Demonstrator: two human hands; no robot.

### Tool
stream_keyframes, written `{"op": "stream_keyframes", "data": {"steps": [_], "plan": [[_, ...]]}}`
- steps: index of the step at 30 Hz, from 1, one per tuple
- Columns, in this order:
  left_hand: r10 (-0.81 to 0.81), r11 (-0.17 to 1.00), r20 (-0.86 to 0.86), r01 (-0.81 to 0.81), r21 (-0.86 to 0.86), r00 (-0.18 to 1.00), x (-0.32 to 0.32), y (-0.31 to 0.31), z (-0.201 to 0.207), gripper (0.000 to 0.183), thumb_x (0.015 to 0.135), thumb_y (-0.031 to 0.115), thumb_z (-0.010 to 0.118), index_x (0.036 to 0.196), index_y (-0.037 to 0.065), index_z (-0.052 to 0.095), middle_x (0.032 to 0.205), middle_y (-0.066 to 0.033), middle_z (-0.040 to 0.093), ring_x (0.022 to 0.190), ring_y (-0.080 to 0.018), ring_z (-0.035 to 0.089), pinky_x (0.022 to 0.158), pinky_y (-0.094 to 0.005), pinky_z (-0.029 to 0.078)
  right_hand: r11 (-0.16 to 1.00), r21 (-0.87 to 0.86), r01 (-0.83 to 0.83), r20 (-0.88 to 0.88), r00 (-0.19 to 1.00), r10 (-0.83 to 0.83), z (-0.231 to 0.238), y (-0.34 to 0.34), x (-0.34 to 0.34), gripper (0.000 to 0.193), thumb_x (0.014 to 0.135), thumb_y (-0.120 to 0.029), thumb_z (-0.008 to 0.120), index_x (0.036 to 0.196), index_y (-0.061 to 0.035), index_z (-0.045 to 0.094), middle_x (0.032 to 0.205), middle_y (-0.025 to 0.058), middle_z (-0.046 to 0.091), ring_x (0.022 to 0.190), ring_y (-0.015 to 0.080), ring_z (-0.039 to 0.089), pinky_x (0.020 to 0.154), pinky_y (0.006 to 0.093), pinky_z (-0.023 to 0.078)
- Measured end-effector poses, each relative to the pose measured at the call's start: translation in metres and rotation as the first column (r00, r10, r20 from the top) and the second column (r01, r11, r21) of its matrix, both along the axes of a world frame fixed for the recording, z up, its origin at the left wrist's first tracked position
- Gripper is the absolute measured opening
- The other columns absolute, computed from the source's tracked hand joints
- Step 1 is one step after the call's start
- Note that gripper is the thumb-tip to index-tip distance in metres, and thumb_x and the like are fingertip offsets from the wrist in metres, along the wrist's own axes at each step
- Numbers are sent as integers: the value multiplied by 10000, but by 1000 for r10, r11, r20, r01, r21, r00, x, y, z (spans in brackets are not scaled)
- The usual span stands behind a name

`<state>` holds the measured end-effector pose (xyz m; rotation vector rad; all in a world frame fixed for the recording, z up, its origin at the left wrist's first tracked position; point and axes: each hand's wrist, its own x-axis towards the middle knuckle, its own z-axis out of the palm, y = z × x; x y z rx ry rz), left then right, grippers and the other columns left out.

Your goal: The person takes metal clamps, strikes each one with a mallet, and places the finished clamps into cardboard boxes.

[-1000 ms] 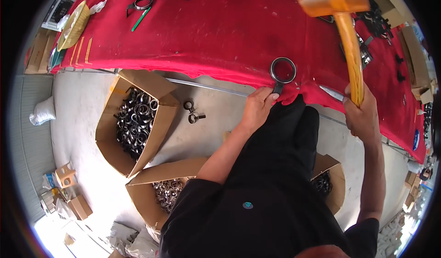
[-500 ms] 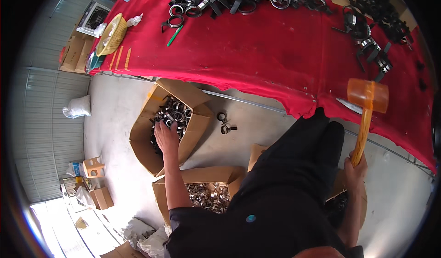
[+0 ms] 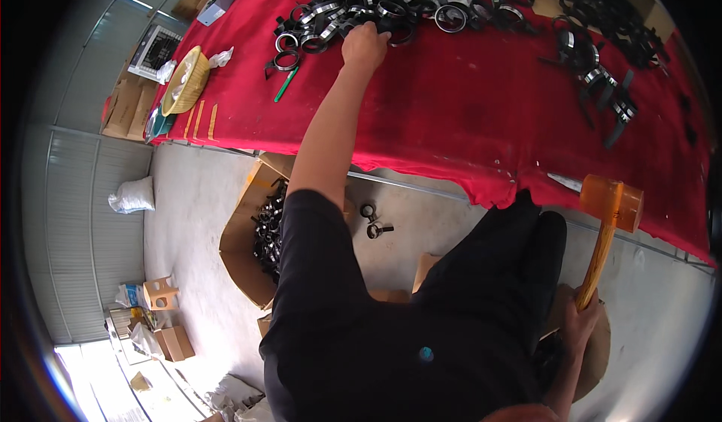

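Sack (image 3: 134,196), one, white, on the floor at far left. One yellow basket (image 3: 200,83) on the red cloth (image 3: 451,106), white crumpled stuff inside. Three yellow strips (image 3: 199,119) side by side, near the basket. One open cardboard box (image 3: 239,253) on the floor, heaped with black and silver ring parts (image 3: 267,234), overlapping, can't count. One green pen (image 3: 286,85) on the cloth, tip near the pile.

Left hand (image 3: 366,46) is at the near edge of the ring pile (image 3: 391,8), fingers bent down among the parts; cannot tell if the grip has one. Pile sits along the cloth's far side, too tangled to count. Parts look alike: round, shiny silver bands, black rims, black stems jutting out. Two loose rings (image 3: 385,229) on the floor, close together.

One pale pointed blade (image 3: 564,182) at the cloth's near edge, tip leftward, other end reaching the mallet head in view. Right hand (image 3: 583,320) has its fingers wrapped round the handle's lower end, firm hold. One mallet (image 3: 608,234): translucent orange barrel-shaped head, streaky yellow-brown wooden handle; head up, by the cloth's near edge. Smaller ring cluster (image 3: 602,76) farther back on the cloth, uncountable.
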<state>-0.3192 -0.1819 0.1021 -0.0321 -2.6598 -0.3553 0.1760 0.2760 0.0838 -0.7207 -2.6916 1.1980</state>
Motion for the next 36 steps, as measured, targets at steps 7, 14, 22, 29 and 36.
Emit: {"op": "stream_keyframes", "data": {"steps": [7, 14, 22, 29, 36], "plan": [[25, 999, -233, -13, 50, 972, -25, -1, -4, 374, 890, 394, 727, 911, 21, 739, 929, -202, 739, 929, -404, 702, 832, -480, 553, 998, -18, 66, 116, 991, -64, 9, -9, 10, 194, 875, -141, 644, 966, -18, 525, 758, 60, 502, 704, 155, 496, 666, 322, 445], [-253, 822, -62, 248, 513, 965, 118, 35, 8, 321, 873, 323, 799, 902, 8, 743, 798, -124, 696, 798, -235, 671, 729, -355, 530, 997, -68, 20, 58, 998, -16, 3, -8, 8, 179, 863, -110, 639, 973, -6, 544, 780, 73, 529, 716, 161, 515, 691, 327, 460], [-564, 263, 263, -132, 956, 783, 313, 111, -50, 79, 973, 113, 717, 971, 34, 716, 794, -14, 691, 700, -73, 670, 550, -229, 510, 977, -190, -93, 101, 988, 114, 1, -24, -13, 196, 850, -95, 670, 1002, 4, 597, 779, 92, 585, 714, 161, 559, 692, 331, 477], [-614, 143, 135, -58, 988, 778, 316, 151, -97, 165, 1031, 146, 646, 1070, -9, 687, 895, -55, 716, 769, -122, 708, 638, -268, 585, 961, -182, -208, 45, 975, 220, 10, -43, -24, 158, 864, -72, 664, 987, 5, 601, 726, 88, 595, 657, 156, 565, 645, 318, 481], [-475, 350, 253, -83, 933, 843, 317, 166, -81, 262, 1065, 241, 604, 1010, -12, 641, 837, -51, 659, 646, -115, 667, 538, -258, 524, 975, -78, -206, 61, 976, 211, 2, -50, -25, 208, 882, -104, 696, 1005, 24, 587, 740, 168, 617, 653, 213, 606, 660, 369, 511]]}}
